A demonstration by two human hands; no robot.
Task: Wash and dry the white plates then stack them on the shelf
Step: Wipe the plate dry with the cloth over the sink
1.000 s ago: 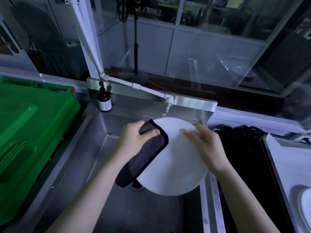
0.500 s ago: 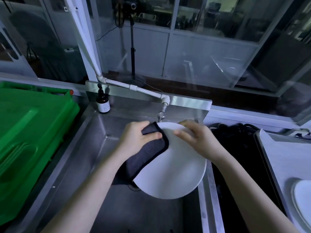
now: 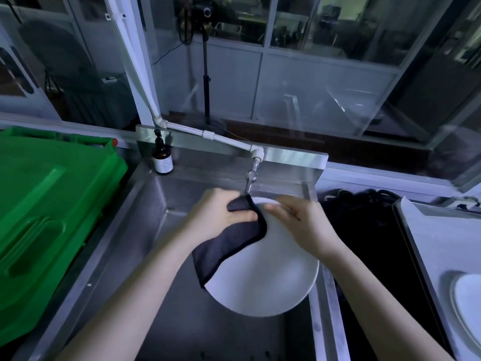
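While the left hand [image 3: 217, 217] pinches a dark cloth [image 3: 231, 246] against the plate [image 3: 265, 280], thumb on top of the fold and fingers hidden behind it, the right hand [image 3: 303, 225] grips the plate's rim at about 1 o'clock, fingers curled over the top edge and slightly blurred. The plate is held tilted over the sink [image 3: 145, 230], clear of the basin floor, its broad white face toward the camera and its top edge just below the tap [image 3: 250, 179]. The cloth covers the plate from 9 to 11 o'clock and hangs off the left rim. At 10 o'clock from the plate a brown bottle [image 3: 162, 157] stands upright on the sink's back ledge. At 9 o'clock, beside the sink, lies a green bin [image 3: 52, 217]. At 3 o'clock a tray [image 3: 442, 243] holds a second plate [image 3: 468, 303], cut off by the frame edge. Between sink and tray lies a dark heap; what it is cannot be made out.
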